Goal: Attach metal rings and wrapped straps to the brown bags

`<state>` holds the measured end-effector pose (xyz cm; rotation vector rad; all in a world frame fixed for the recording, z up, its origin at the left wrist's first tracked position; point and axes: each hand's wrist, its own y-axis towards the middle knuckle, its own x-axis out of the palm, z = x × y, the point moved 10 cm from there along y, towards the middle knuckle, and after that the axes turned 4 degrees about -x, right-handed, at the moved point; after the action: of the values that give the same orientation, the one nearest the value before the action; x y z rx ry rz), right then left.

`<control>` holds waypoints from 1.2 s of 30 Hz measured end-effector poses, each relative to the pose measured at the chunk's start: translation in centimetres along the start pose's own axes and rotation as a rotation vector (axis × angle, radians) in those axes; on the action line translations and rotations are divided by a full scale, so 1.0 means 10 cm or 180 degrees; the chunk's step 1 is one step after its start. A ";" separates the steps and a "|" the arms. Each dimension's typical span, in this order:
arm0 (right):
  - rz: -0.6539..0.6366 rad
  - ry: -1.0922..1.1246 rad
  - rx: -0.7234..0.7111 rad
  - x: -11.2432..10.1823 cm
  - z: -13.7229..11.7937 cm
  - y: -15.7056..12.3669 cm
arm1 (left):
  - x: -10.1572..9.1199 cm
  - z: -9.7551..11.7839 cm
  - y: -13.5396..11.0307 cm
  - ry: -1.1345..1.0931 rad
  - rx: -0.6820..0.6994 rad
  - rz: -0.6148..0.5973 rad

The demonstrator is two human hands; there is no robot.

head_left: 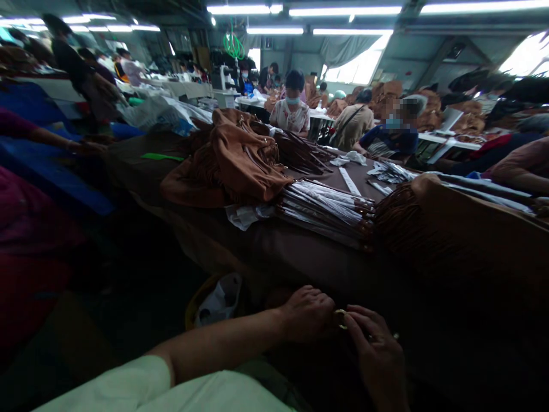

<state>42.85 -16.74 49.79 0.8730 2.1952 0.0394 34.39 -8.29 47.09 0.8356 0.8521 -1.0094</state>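
My left hand [306, 312] and my right hand [377, 349] meet low in front of me, below the table edge. Both have their fingers pinched on a small shiny metal fitting [341, 319] between them. It seems fixed to a dark brown piece lying in my lap, which is too dark to make out. Just beyond, on the brown table [274, 246], lies a bundle of wrapped straps [326, 209] and a brown fringed bag [450, 229] at the right.
A heap of tan fringed bags [231, 160] sits at the table's middle, with more dark straps [302, 153] behind. A bin with white scraps [217, 300] stands at my left. Several people work at tables farther back, and a person's arm [521, 166] rests at the right.
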 end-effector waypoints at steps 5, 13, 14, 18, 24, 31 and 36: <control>0.0509 -0.0846 -0.1253 -0.07 -0.55 -0.16 | 0.19 0.00 0.05 0.0025 -0.0618 -0.0566; -0.1132 0.1649 0.1356 0.34 0.30 -0.02 | 0.04 0.04 0.03 -0.0442 0.0267 -0.0701; -0.1283 0.1931 0.1395 0.38 0.26 -0.03 | 0.04 -0.02 0.03 -0.0529 0.0146 -0.0741; -0.1272 0.2024 0.0978 0.36 0.13 0.02 | 0.05 -0.15 0.01 -0.0916 -0.0297 -0.0998; -0.0652 0.0525 0.0054 0.22 0.13 0.07 | 0.04 -0.14 0.00 -0.1014 -0.0264 -0.1119; -0.0356 -0.0380 -0.1578 0.21 -0.39 0.03 | 0.02 -0.13 -0.04 -0.0925 -0.0248 -0.1141; -0.0322 -0.0403 -0.1554 0.24 -0.36 0.03 | 0.02 -0.15 -0.08 -0.1137 -0.0360 -0.1160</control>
<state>39.43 -14.21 50.90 0.4752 1.9815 0.4394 33.38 -7.33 46.09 0.3899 0.7570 -1.3680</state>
